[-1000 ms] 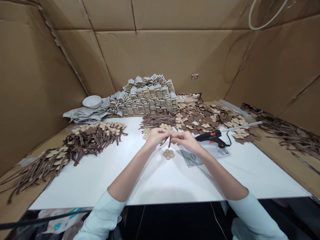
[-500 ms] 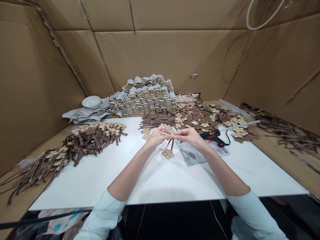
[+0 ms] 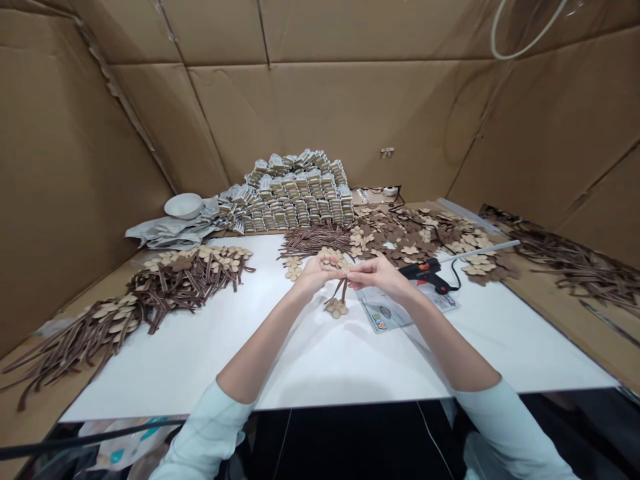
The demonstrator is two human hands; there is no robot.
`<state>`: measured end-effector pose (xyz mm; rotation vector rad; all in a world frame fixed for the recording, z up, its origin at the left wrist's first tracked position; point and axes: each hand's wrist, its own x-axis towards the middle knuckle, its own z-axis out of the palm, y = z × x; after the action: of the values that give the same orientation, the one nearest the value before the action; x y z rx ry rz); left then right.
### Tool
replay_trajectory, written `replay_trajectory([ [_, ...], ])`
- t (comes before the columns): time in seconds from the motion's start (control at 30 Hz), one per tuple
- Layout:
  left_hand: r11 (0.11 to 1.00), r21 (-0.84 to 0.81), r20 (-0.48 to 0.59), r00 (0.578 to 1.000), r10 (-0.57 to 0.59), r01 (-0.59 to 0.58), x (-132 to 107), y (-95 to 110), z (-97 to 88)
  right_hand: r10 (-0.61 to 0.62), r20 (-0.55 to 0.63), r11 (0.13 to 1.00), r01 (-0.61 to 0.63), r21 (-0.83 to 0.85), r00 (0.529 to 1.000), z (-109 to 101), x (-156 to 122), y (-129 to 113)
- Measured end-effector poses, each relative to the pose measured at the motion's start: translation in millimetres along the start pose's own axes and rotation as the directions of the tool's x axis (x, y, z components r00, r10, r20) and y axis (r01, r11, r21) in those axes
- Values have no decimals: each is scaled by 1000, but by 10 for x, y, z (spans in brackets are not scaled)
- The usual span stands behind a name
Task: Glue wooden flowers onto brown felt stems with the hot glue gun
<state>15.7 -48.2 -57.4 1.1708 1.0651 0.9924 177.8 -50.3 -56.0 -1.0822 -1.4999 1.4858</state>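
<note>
My left hand point(image 3: 316, 272) and my right hand point(image 3: 376, 273) meet fingertip to fingertip over the white board. Both pinch a brown strip point(image 3: 343, 288), whose ends hang below the fingers. A beige five-petal flower point(image 3: 336, 307) dangles at the strip's lower end, just above or on the board. The exact grip point is covered by my fingertips. Close to my right hand lies a black glue gun point(image 3: 425, 272) with orange parts. Under my right forearm is a clear DIY-printed sheet point(image 3: 383, 313). Behind my hands lies a bundle of brown strips point(image 3: 315, 240).
On the left is a pile of flowers with strips point(image 3: 180, 287). Loose beige and brown flowers point(image 3: 400, 233) cover the back right. Stacked small packets point(image 3: 300, 193) stand against the cardboard wall, beside a white bowl point(image 3: 183, 206). More strips point(image 3: 595, 273) lie at far right.
My hands stay almost in place, fingertips still together. The right fingers have shifted very slightly, and the hanging strip ends sit a little differently.
</note>
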Motion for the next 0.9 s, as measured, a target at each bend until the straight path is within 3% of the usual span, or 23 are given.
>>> replay_trajectory([
  [0.07,998,-63,18,999,-30,31,-9,3,8,3,-9,1000,-3,-1,1000,-7,1,8],
  [0.2,949,-225,46,975,-217,222,-10,-2,21,-13,-6,1000,13,-25,1000,-2,26,32],
  [0.33,920,-235,69,950,-306,313,-4,2,7,-19,-3,998,19,-58,1000,-2,47,47],
  [0.53,928,-265,133,963,-234,262,-22,-3,-14,2,-63,1000,-4,-31,998,-12,37,20],
  [0.7,965,-213,58,988,-144,153,-3,-42,1,7,-117,1000,-7,3,993,19,32,17],
  [0.9,980,-102,31,985,-167,170,-3,-29,-12,35,-17,999,-36,-26,999,-2,14,24],
])
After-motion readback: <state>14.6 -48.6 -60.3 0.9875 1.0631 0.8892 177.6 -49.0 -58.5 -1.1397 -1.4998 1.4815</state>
